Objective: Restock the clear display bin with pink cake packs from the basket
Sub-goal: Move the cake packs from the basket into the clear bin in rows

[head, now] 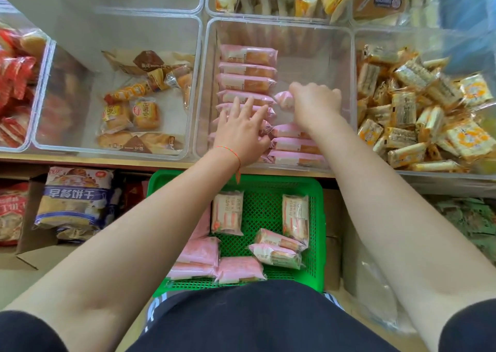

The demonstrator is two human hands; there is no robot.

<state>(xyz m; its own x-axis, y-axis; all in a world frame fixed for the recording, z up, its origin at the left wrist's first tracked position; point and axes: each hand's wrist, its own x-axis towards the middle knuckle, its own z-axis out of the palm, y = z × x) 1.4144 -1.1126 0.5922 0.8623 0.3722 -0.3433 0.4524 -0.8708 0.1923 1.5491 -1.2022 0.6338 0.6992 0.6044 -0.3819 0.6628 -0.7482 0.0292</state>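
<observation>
The clear display bin (346, 64) in the middle of the shelf holds a column of pink cake packs (247, 68) along its left side and a shorter stack at the near right. My left hand (241, 128) lies with straight fingers on the left column's packs. My right hand (314, 100) grips one pink cake pack (284, 98) above the right stack. Below the shelf, the green basket (316, 190) holds several more pink packs (240, 268) and white-and-pink packs (228, 212).
A clear bin (193, 83) with brown and orange bread packs stands to the left. On the right, another bin (357, 56) is heaped with yellow snack packs. Further bins line the back. Cardboard boxes with bagged goods (72, 204) sit lower left.
</observation>
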